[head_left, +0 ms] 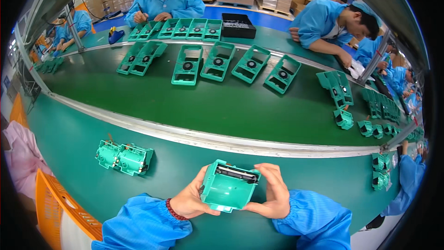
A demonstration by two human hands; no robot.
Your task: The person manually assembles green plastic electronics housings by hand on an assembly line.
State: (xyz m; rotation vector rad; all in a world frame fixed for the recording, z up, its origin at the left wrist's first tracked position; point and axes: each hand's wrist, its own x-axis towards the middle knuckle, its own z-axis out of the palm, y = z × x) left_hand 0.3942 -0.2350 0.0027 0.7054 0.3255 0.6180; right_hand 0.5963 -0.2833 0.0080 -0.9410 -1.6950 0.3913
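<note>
Between both hands I hold a green plastic housing (230,189) above the near table, its curved hollow inside facing up. A black bar with a metallic strip runs along its far edge. My left hand (190,195), with a red beaded bracelet at the wrist, grips the left side, thumb at the lower corner. My right hand (273,193) holds the right side, fingers at the upper corner and thumb below. To the left, two similar green housings (134,159) with dark parts and orange strips lie side by side on the green table (175,157).
Beyond a pale rail (185,135) runs a green conveyor (152,102) carrying several green frames (187,65) with round black fans. Co-workers (187,0) sit across it, near a black bin (238,25). More housings (380,171) stand at right. An orange chair (60,203) is at lower left.
</note>
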